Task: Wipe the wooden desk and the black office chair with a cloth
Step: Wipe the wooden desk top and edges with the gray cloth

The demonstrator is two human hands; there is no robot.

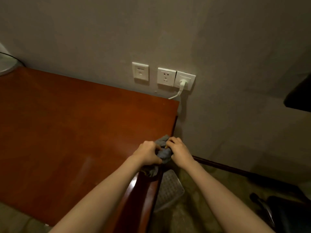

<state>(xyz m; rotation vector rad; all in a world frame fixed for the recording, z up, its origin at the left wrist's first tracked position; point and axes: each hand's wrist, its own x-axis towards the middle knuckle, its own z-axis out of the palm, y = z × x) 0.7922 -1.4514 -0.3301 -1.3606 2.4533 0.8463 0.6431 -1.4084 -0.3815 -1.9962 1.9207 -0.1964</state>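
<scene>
A grey cloth (162,154) is bunched up at the right edge of the reddish-brown wooden desk (70,132). My left hand (149,153) grips the cloth from the left and my right hand (178,151) grips it from the right, fingers curled into the fabric. A fold of the cloth hangs below my left hand over the desk's rounded front corner. Part of the black office chair (284,214) shows at the lower right, on the floor.
Three white wall plates sit above the desk's far right corner; one has a white plug and cable (180,86). A white perforated basket (170,189) stands on the floor beside the desk. A dark object (298,96) juts in at the right edge.
</scene>
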